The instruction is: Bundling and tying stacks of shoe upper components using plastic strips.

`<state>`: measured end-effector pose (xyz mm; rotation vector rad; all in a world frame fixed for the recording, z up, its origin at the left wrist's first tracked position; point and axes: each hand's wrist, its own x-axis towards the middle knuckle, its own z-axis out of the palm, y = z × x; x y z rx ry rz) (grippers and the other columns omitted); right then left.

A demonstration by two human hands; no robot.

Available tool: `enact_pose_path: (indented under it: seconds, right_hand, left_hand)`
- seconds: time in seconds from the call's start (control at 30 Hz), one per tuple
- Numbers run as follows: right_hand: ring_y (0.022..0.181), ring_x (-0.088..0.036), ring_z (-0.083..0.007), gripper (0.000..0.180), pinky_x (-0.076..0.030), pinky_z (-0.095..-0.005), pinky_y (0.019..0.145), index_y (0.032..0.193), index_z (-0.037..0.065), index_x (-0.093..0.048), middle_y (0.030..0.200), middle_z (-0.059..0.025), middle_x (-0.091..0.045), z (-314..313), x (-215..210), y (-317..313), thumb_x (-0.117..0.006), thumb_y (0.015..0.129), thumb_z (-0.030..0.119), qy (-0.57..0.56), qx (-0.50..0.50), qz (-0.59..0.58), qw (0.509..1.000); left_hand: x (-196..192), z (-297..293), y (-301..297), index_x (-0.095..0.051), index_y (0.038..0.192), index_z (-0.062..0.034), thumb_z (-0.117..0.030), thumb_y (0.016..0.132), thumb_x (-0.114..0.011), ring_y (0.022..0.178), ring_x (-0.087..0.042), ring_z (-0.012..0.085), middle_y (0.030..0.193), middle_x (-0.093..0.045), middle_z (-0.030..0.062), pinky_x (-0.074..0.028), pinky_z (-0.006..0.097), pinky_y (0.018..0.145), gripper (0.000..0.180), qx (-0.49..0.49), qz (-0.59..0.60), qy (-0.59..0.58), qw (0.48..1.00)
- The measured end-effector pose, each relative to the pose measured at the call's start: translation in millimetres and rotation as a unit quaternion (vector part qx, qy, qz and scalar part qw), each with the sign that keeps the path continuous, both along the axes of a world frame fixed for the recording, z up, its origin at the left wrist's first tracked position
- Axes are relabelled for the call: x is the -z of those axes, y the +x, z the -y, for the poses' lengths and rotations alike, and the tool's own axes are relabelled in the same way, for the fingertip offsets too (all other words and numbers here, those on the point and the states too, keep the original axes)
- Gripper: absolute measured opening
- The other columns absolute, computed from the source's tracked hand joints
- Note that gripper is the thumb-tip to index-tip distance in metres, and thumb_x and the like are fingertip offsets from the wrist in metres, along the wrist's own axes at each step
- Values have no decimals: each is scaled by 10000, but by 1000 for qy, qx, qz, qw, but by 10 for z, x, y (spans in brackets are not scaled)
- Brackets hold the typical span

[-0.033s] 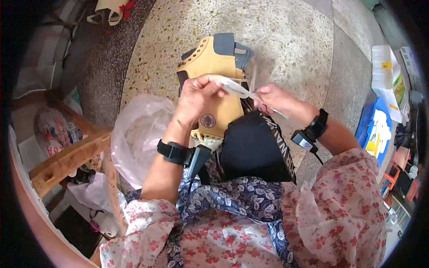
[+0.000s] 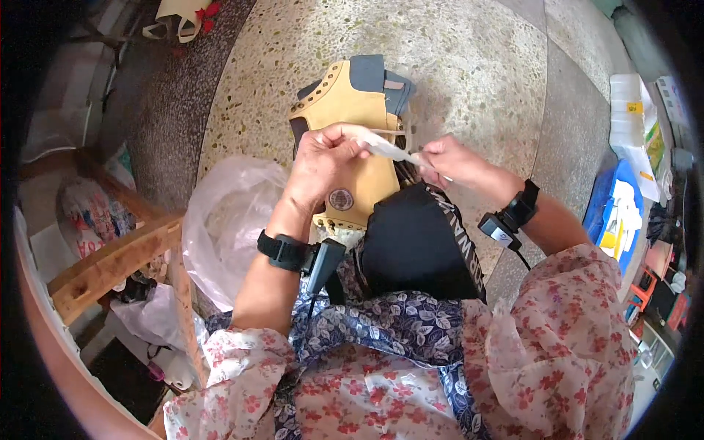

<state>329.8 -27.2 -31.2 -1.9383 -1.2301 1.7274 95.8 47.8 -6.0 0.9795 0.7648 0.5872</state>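
Observation:
A tan leather piece (image 2: 345, 103) with rows of metal studs and grey tabs at its far end rests on my lap, over the speckled floor. My left hand (image 2: 323, 167) and my right hand (image 2: 449, 163) are raised just above it. Each pinches one end of a thin white strip (image 2: 392, 152) that is stretched between them. A round dark emblem (image 2: 341, 199) shows on the leather below my left hand. A black pouch (image 2: 411, 246) with a lettered strap lies on my lap, against the leather's near edge. Both wrists wear black bands with small devices.
A clear plastic bag (image 2: 220, 220) bulges at my left knee. A wooden frame (image 2: 110, 257) stands at the left with bags under it. At the right are a blue box (image 2: 609, 209) and a white plastic container (image 2: 629, 110). A cream bag (image 2: 180, 15) lies far left.

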Motion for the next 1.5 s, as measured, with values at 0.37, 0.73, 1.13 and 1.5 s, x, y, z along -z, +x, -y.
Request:
enact_pose_path:
  seconds: [0.37, 0.73, 1.13, 1.5]
  right_hand:
    - [804, -592, -311, 165, -477, -380, 713, 963, 30, -615, 864, -140, -598, -354, -356, -290, -517, 868, 122, 440, -131, 63, 886]
    - [750, -554, -70, 223, -452, -238, 644, 1106, 24, -563, 810, -25, -625, -432, -297, -187, -487, 921, 122, 162, -111, -127, 972]
    - [652, -580, -149, 178, -452, -280, 583, 1020, 43, -557, 754, -54, -613, -442, -194, -194, -546, 848, 85, 224, -182, -52, 956]
    - [687, -527, -82, 139, -421, -259, 596, 850, 14, -624, 718, -40, -605, -170, -334, 119, -597, 866, 149, 272, -55, 3, 961]
  left_hand:
    - [-3, 144, 107, -651, 832, -25, 79, 814, -539, 911, -584, 150, 955, -637, 59, -449, 263, 838, 153, 11, -104, 275, 956]
    - [76, 239, 222, -671, 814, -13, 139, 713, -515, 887, -598, 186, 915, -627, 83, -468, 271, 802, 240, -69, -156, 388, 906]
    - [69, 232, 213, -682, 817, -57, 78, 724, -598, 839, -613, 203, 889, -629, 62, -484, 288, 747, 185, -62, -160, 389, 905]
    - [20, 82, 108, -648, 884, -12, -62, 828, -624, 855, -561, 137, 935, -609, 57, -440, 250, 778, 80, 16, -108, 267, 957]
